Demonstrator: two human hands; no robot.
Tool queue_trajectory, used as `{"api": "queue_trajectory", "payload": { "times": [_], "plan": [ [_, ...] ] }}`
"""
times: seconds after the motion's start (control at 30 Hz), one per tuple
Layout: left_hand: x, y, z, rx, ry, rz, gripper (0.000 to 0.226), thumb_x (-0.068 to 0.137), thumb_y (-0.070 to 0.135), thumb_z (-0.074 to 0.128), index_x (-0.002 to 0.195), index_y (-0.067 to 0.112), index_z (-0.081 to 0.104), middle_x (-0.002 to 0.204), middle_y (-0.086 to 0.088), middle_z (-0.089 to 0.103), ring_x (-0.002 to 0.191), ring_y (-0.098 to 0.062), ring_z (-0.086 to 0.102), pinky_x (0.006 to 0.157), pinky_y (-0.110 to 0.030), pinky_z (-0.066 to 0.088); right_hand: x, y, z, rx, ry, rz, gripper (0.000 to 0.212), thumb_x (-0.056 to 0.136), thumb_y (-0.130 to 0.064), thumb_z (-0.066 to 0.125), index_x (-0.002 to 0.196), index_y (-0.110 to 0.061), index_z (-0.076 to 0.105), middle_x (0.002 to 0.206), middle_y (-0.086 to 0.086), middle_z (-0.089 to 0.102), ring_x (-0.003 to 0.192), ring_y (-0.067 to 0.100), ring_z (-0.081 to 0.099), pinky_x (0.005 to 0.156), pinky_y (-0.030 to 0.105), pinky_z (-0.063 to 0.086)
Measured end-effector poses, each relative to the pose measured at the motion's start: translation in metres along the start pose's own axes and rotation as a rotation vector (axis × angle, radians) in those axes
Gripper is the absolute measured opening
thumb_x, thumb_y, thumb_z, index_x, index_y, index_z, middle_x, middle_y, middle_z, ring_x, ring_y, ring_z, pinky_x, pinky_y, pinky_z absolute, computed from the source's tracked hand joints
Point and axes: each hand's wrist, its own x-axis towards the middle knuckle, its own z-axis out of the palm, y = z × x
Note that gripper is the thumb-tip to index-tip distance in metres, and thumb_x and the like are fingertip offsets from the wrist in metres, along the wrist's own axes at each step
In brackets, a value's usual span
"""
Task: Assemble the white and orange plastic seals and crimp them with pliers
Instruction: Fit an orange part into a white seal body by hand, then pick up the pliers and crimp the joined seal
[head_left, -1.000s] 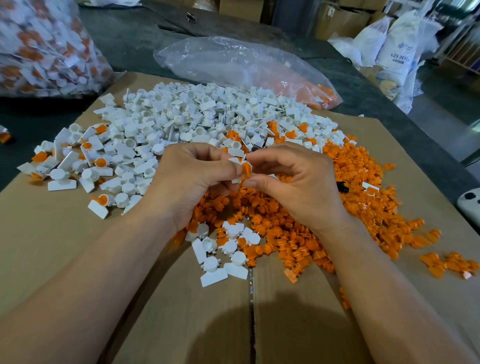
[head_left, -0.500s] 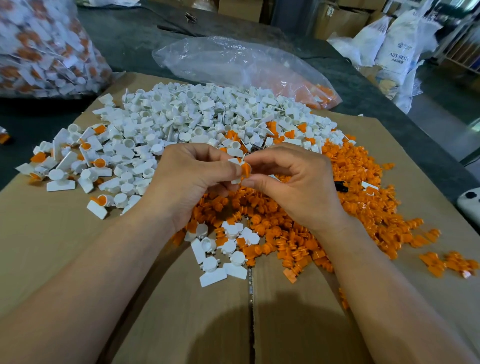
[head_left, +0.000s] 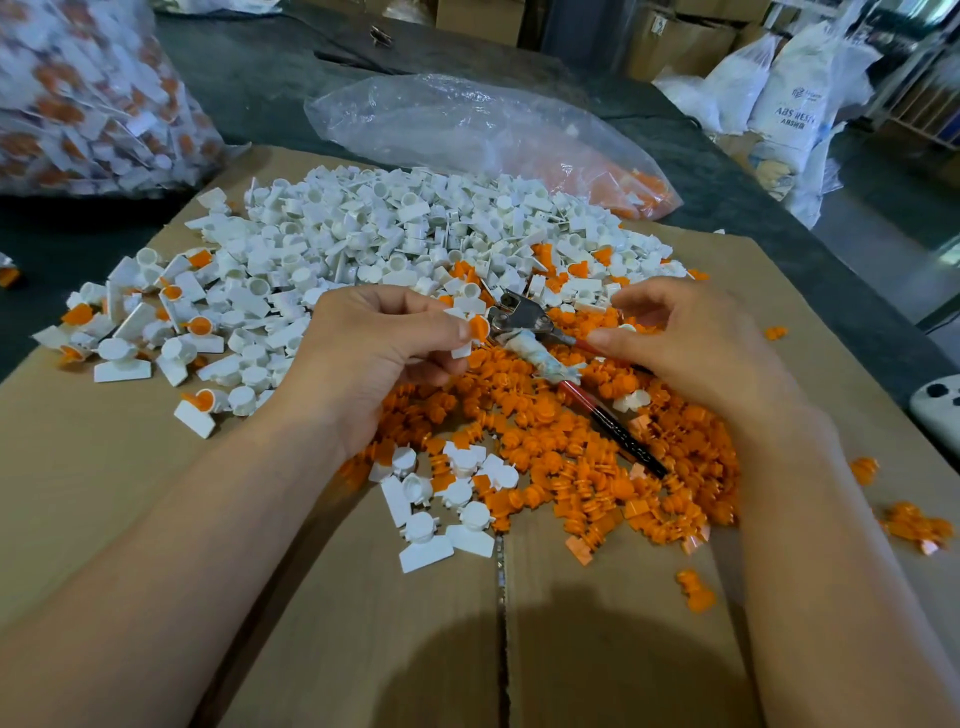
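- Left hand (head_left: 374, 358): fingers curled, thumb and forefinger pinching one seal (head_left: 474, 332), a white body with an orange insert showing at its right end. The seal is held above the near edge of the white pile (head_left: 395, 234), just left of the pliers' head.
- Right hand (head_left: 696, 353): half open, fingers loosely curled and apart, holding nothing. The thumb tip is at the far red handle of the pliers (head_left: 522, 318); contact not certain.
- Pliers lie on the orange pile (head_left: 561, 467), with the metal head to the far left and the handles running to the near right. One handle is wrapped in tape.
- Both piles sit on cardboard (head_left: 130, 493) on the bench (head_left: 260, 93).
- Versus 0.5 s ago: the hands were together at centre, both pinching the seal. Now they are apart, and the right hand has let go and moved right to the pliers.
- The seal remains in the left hand. The pliers, mostly hidden behind the hands before, are now exposed.
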Motion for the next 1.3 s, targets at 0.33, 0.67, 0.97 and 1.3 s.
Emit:
{"api": "queue_trajectory", "payload": {
  "times": [0.33,0.67,0.97,1.3],
  "plan": [
    [0.000,-0.001,0.000,-0.009,-0.002,-0.001,0.016,0.070,-0.007,0.067,0.059,0.003,0.062,0.049,-0.004,0.061,0.043,-0.012,0.059,0.041,-0.015,0.044,-0.003,-0.011,0.019,-0.384,-0.316,-0.001,0.092,0.063,-0.070,0.057,0.137,-0.020,0.036,0.138,0.005,0.038,0.126,0.024,0.035,0.096,0.035,0.034],
    [-0.001,-0.001,0.001,-0.018,0.007,0.000,0.015,0.071,-0.007,0.067,0.061,0.004,0.062,0.049,-0.003,0.060,0.043,-0.012,0.059,0.041,-0.015,0.044,0.000,-0.011,0.021,-0.331,-0.254,0.007,0.082,0.064,-0.063,0.065,0.132,-0.021,0.045,0.132,0.004,0.047,0.122,0.023,0.040,0.087,0.032,0.033],
    [0.002,-0.003,-0.001,-0.048,0.018,-0.004,0.015,0.070,-0.006,0.066,0.060,0.004,0.061,0.049,-0.003,0.061,0.043,-0.011,0.058,0.041,-0.015,0.044,-0.004,-0.018,0.020,-0.326,-0.009,-0.066,0.056,0.066,-0.040,0.070,0.117,-0.020,0.061,0.109,-0.001,0.063,0.097,0.017,0.055,0.068,0.026,0.037],
    [0.003,-0.001,-0.001,-0.172,0.016,0.043,0.017,0.052,0.011,0.069,0.063,0.007,0.057,0.050,0.000,0.062,0.046,-0.010,0.061,0.041,-0.015,0.045,-0.007,-0.019,0.006,-0.025,0.235,-0.124,0.010,0.083,-0.006,0.051,0.087,-0.002,0.059,0.071,0.006,0.054,0.059,0.014,0.041,0.051,0.027,0.028]
  ]
}}
